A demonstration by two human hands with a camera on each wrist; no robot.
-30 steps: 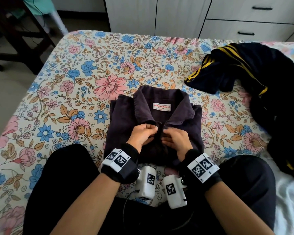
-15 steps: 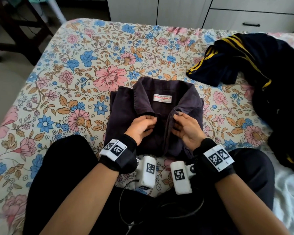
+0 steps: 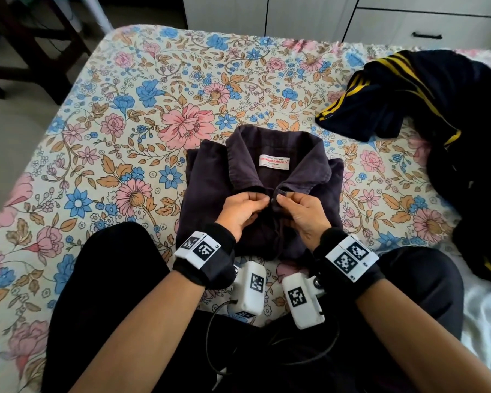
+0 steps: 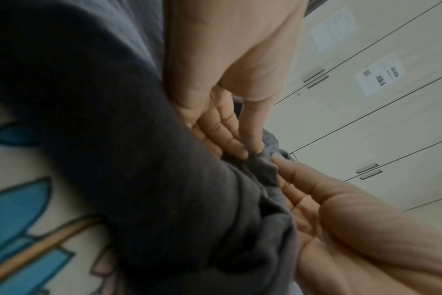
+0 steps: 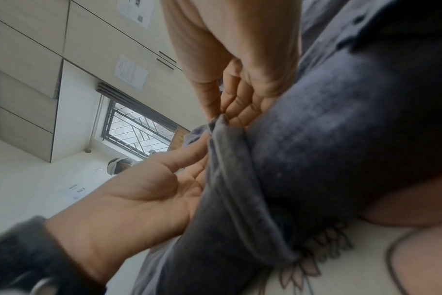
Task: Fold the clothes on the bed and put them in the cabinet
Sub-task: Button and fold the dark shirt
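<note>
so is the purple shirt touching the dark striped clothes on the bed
Apart. The head view shows floral bedsheet between the purple shirt and the dark striped clothes.

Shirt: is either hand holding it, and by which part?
Both. The left hand and right hand each pinch the shirt at its front opening, just below the collar.

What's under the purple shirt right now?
The folded purple shirt lies on the floral bedsheet, which shows all round it. Both hands, left and right, pinch its placket below the collar. Whatever lies directly beneath the shirt is covered.
</note>
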